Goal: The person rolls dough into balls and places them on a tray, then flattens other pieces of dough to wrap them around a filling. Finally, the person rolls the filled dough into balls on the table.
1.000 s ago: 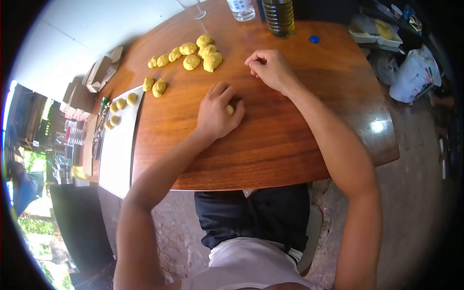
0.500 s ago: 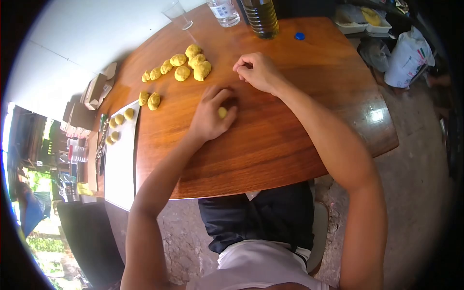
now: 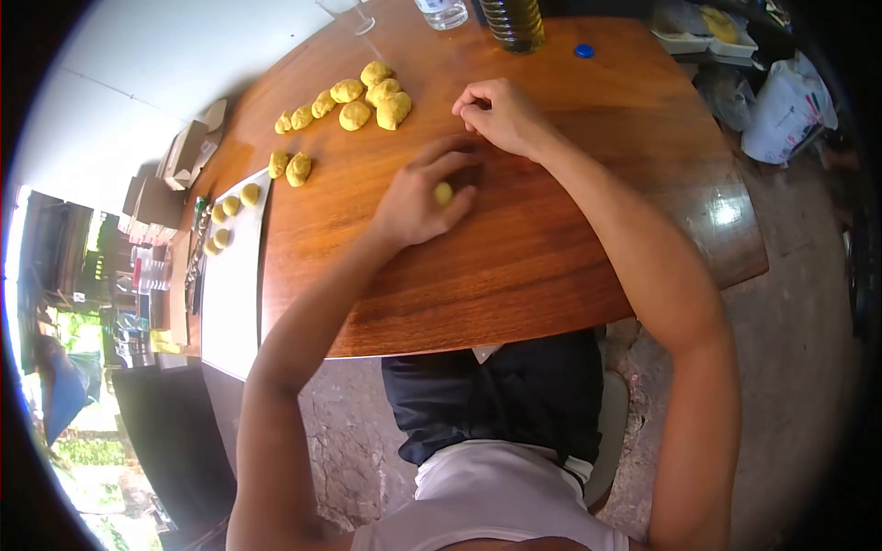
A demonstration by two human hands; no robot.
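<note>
My left hand [image 3: 427, 195] is cupped on the wooden table [image 3: 441, 285], its fingers curled around a small yellow dough ball [image 3: 444, 194] that shows between thumb and fingers. My right hand [image 3: 496, 112] hovers or rests just beyond it to the right, fingers curled together; whatever they hold, if anything, is hidden. Several rough yellow dough lumps [image 3: 355, 115] lie in a cluster left of my right hand. Two more lumps [image 3: 298, 169] sit nearer the white tray [image 3: 230, 303], which bears several smooth small balls [image 3: 249, 194] at its far end.
At the far edge stand a glass [image 3: 360, 20], a clear bottle [image 3: 443, 11] and a bottle of yellow liquid [image 3: 514, 26], with a blue cap [image 3: 584, 51] to their right. Cardboard boxes [image 3: 186, 151] are at the left; a white bag [image 3: 785, 110] is beyond the right edge.
The view has shifted, so the table's contents appear higher. My left hand, still around the ball, is a little farther right on the table. My right hand keeps its curled pose.
</note>
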